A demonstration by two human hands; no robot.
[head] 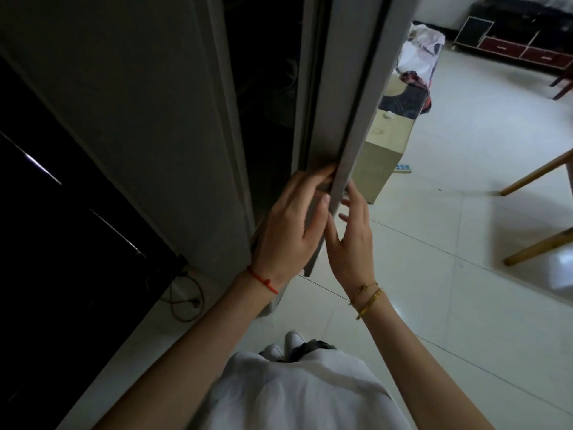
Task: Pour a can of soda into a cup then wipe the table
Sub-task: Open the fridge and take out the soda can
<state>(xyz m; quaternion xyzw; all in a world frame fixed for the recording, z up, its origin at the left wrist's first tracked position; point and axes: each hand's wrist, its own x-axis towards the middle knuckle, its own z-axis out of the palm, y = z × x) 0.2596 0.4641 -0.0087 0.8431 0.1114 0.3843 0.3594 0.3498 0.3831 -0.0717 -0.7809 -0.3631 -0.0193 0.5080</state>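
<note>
Gripping fridge door (347, 119) edge, left hand (291, 225) fingers curled round it, right hand (352, 243) released alongside; we judged soda fetch pending.

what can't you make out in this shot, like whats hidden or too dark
- Head view: the inside of the fridge behind the door is too dark; no can or cup shows.
- The left hand fingers curl round the door edge; their tips are hidden by it.
- The right hand lies partly behind the door edge; whether it touches is unclear.
- The table is cut off by the right edge; only legs show.
</note>
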